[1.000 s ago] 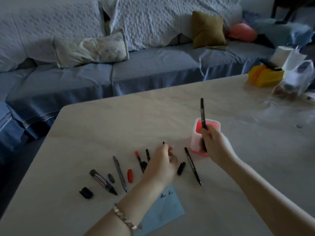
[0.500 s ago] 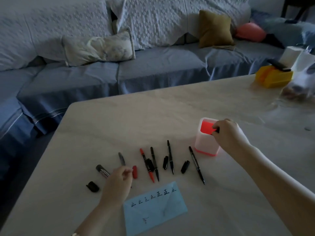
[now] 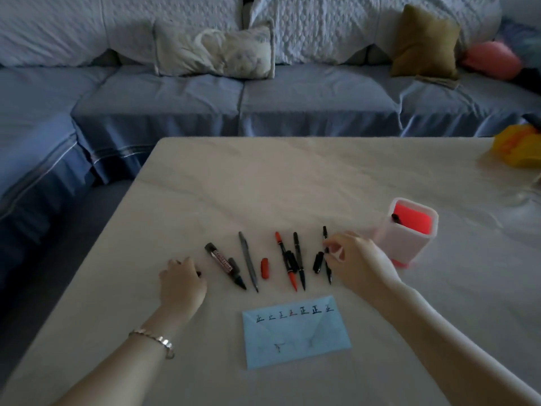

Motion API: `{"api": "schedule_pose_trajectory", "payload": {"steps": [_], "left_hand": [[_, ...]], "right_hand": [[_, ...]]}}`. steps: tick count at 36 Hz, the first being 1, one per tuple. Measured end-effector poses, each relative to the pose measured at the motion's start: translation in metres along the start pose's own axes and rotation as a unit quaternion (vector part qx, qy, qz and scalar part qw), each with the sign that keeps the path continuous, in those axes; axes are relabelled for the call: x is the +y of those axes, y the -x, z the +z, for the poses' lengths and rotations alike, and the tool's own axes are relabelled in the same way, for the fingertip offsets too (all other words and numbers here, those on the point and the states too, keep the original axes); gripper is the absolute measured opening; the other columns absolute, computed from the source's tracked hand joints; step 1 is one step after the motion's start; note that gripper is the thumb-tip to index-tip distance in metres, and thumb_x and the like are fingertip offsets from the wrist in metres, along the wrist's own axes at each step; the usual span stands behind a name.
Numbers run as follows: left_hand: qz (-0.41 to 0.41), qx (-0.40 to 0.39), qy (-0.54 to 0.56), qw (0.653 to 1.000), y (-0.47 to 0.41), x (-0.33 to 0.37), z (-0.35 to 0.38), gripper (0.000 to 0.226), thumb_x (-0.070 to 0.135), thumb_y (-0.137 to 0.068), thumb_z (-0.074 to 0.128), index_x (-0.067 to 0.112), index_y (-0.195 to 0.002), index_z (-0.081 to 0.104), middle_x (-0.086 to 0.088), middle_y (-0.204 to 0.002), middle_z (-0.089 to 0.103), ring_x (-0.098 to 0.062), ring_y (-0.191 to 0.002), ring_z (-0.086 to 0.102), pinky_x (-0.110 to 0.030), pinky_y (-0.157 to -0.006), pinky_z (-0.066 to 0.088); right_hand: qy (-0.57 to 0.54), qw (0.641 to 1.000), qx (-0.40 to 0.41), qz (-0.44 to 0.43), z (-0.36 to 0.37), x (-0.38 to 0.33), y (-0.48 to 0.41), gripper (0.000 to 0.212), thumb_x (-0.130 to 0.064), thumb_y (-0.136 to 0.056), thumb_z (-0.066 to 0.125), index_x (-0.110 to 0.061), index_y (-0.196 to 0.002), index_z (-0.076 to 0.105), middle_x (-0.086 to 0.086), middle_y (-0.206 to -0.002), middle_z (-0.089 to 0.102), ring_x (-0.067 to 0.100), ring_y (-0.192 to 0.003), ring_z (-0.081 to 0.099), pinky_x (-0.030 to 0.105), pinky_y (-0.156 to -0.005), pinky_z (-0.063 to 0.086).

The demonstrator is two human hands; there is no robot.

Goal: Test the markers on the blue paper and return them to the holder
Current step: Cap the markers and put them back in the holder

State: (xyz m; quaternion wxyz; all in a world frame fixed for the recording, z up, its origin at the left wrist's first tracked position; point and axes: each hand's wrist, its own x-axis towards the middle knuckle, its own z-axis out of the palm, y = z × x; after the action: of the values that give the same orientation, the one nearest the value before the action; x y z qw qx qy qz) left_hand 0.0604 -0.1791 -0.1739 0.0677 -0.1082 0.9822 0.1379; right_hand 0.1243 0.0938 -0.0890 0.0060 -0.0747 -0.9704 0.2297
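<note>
Several uncapped markers lie in a row on the table: a thick black marker [image 3: 224, 265], a grey pen [image 3: 248, 260], a red marker [image 3: 285, 260], a black marker [image 3: 298, 257] and a thin black marker [image 3: 328, 273]. A red cap [image 3: 265, 268] and a black cap [image 3: 318, 262] lie among them. My right hand [image 3: 354, 259] pinches the thin black marker, which rests on the table. My left hand [image 3: 183, 281] is curled over a small black cap [image 3: 199, 273] at the row's left end. The blue paper [image 3: 295, 338] carries test marks. One black marker stands in the pink holder [image 3: 409, 241].
The table [image 3: 263, 186] ends at a far edge in front of a blue-covered sofa [image 3: 292, 104] with cushions. A yellow object [image 3: 518, 148] sits at the table's far right. The table's left edge runs diagonally beside my left arm.
My right hand put a black marker into the holder, then moved left onto the thin black marker. My left hand moved left from the middle of the row to the black cap.
</note>
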Motion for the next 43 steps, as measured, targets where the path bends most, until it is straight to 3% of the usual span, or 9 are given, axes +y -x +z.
{"api": "schedule_pose_trajectory", "payload": {"steps": [7, 14, 17, 20, 26, 31, 36, 39, 43], "left_hand": [[0.091, 0.063, 0.065, 0.992, 0.025, -0.032, -0.009, 0.013, 0.014, -0.089, 0.056, 0.004, -0.087, 0.064, -0.014, -0.092, 0.062, -0.034, -0.097, 0.055, -0.039, -0.087, 0.039], [0.046, 0.116, 0.212, 0.969, 0.045, -0.059, -0.025, 0.019, 0.032, -0.091, 0.054, 0.016, -0.083, 0.059, -0.003, -0.084, 0.062, -0.023, -0.082, 0.057, -0.032, -0.072, 0.043], [0.037, 0.111, 0.267, 0.956, 0.047, -0.062, -0.031, 0.018, 0.032, -0.089, 0.057, 0.016, -0.081, 0.058, 0.002, -0.076, 0.062, -0.017, -0.074, 0.057, -0.024, -0.065, 0.039], [0.02, 0.09, 0.305, 0.948, 0.048, -0.061, -0.037, 0.021, 0.031, -0.087, 0.06, 0.012, -0.078, 0.057, 0.003, -0.06, 0.059, -0.011, -0.059, 0.058, -0.015, -0.055, 0.039], [-0.021, 0.062, 0.435, 0.898, 0.051, -0.054, -0.041, 0.011, 0.018, -0.085, 0.065, 0.018, -0.086, 0.054, -0.003, -0.078, 0.065, -0.002, -0.049, 0.062, -0.012, -0.045, 0.046], [-0.042, 0.034, 0.523, 0.851, 0.054, -0.043, -0.041, 0.002, 0.006, -0.088, 0.06, 0.009, -0.088, 0.059, -0.01, -0.082, 0.064, -0.009, -0.049, 0.066, -0.017, -0.044, 0.05], [-0.088, -0.018, 0.619, 0.78, 0.059, -0.018, -0.043, 0.009, 0.006, -0.086, 0.062, 0.006, -0.077, 0.058, -0.013, -0.076, 0.066, -0.008, -0.051, 0.067, -0.018, -0.045, 0.051], [-0.097, -0.085, 0.66, 0.74, 0.071, 0.003, -0.045, 0.008, 0.004, -0.083, 0.064, 0.004, -0.076, 0.059, -0.009, -0.069, 0.067, -0.005, -0.052, 0.066, -0.015, -0.047, 0.052], [-0.075, -0.179, 0.695, 0.692, 0.091, 0.029, -0.046, 0.007, 0.0, -0.082, 0.062, 0.005, -0.082, 0.067, -0.004, -0.07, 0.073, -0.01, -0.063, 0.069, -0.017, -0.053, 0.053]], "right_hand": [[0.009, 0.991, -0.112, -0.066, 0.049, -0.067, -0.009, 0.028, -0.018, -0.086, 0.044, -0.019, -0.104, 0.065, 0.003, -0.101, 0.069, 0.025, -0.092, 0.062, 0.031, -0.074, 0.05], [0.052, 0.982, -0.152, -0.103, 0.102, -0.129, -0.038, 0.02, -0.015, -0.087, 0.045, -0.009, -0.097, 0.061, 0.012, -0.103, 0.064, 0.031, -0.086, 0.058, 0.029, -0.064, 0.039], [0.057, 0.98, -0.164, -0.099, 0.113, -0.144, -0.048, 0.022, -0.01, -0.088, 0.045, -0.008, -0.107, 0.056, 0.013, -0.111, 0.058, 0.032, -0.1, 0.057, 0.033, -0.078, 0.042], [0.091, 0.979, -0.159, -0.091, 0.129, -0.145, -0.054, 0.026, -0.014, -0.083, 0.051, -0.007, -0.108, 0.051, 0.012, -0.109, 0.058, 0.03, -0.094, 0.061, 0.032, -0.098, 0.038], [0.088, 0.982, -0.157, -0.05, 0.137, -0.139, -0.054, 0.025, -0.004, -0.088, 0.045, -0.004, -0.112, 0.051, 0.012, -0.108, 0.059, 0.03, -0.1, 0.06, 0.029, -0.067, 0.037], [-0.115, 0.985, -0.125, -0.009, 0.124, -0.123, -0.042, 0.016, -0.015, -0.08, 0.056, -0.005, -0.09, 0.065, 0.005, -0.069, 0.056, 0.021, -0.061, 0.051, 0.028, -0.054, 0.039], [-0.326, 0.944, -0.048, -0.004, 0.078, -0.096, -0.018, 0.007, -0.018, -0.083, 0.062, -0.016, -0.079, 0.067, -0.008, -0.057, 0.058, 0.002, -0.044, 0.044, 0.013, -0.046, 0.036], [-0.432, 0.901, -0.006, 0.018, 0.053, -0.071, 0.003, 0.009, -0.012, -0.085, 0.059, -0.008, -0.081, 0.065, -0.001, -0.058, 0.056, 0.01, -0.049, 0.044, 0.018, -0.047, 0.036], [-0.589, 0.804, 0.047, 0.065, 0.031, -0.045, 0.033, 0.014, -0.001, -0.09, 0.049, -0.003, -0.08, 0.058, 0.003, -0.06, 0.058, 0.01, -0.049, 0.051, 0.018, -0.049, 0.045]]}}
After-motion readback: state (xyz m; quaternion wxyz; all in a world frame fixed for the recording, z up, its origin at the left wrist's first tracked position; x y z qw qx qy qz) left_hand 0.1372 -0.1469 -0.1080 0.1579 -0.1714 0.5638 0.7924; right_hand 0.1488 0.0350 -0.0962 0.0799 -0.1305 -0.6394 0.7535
